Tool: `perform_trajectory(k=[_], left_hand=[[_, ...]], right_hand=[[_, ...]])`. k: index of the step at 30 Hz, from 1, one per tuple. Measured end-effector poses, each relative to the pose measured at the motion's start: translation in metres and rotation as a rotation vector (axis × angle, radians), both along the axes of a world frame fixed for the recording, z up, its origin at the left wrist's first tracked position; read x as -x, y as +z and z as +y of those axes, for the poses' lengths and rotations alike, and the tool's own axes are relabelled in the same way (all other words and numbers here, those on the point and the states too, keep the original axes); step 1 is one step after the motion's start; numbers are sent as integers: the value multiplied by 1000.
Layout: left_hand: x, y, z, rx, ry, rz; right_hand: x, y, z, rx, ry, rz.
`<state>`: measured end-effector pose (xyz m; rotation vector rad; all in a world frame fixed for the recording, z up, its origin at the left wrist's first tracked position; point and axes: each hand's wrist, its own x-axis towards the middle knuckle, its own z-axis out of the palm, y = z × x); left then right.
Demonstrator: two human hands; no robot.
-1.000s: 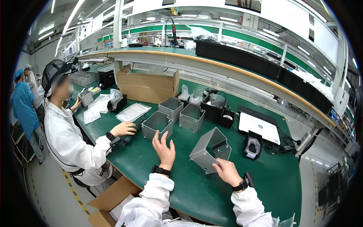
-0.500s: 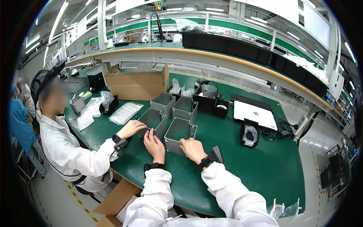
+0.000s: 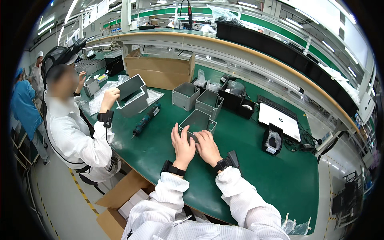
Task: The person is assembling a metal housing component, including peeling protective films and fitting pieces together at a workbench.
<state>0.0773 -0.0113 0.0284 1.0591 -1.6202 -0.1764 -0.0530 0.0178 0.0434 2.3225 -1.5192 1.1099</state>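
Observation:
A grey open-topped box [image 3: 199,118] with a stepped outline stands on the green table in front of me. Both my hands are at its near wall, close beside each other. The fingers of my left hand [image 3: 183,147] reach over the left part of the rim, its thumb side toward the right hand. My right hand [image 3: 207,146] has its fingers bent over the rim just right of that. Between them a dark patch of the wall shows; whether a small part is pinched there I cannot make out. Two similar grey boxes, a left one [image 3: 185,97] and a right one [image 3: 209,103], stand behind.
On the left a co-worker's hand [image 3: 110,98] holds up another grey box [image 3: 134,98]. A power screwdriver [image 3: 146,120] lies nearby on the table. Behind are a cardboard box [image 3: 158,72] and black bins [image 3: 230,98]. A laptop [image 3: 279,121] lies at the right.
My left hand has moved right, from the neighbouring box to mine, beside my right hand. The co-worker has lifted that neighbouring box up and left. A power screwdriver now shows on the table.

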Motion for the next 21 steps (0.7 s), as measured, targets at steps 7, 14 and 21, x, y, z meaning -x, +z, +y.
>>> perform_trajectory(k=[7,14,21], left_hand=[[-27,-10,6,-160,67,-164],[-122,1,95,-133,-61,51],[-329,-170,166,-400,585,398]], right_hand=[[-26,-8,-16,-172,204,-97],[-63,-42,66,-484,245,-193],[-126,-29,112,-506,538,176]])
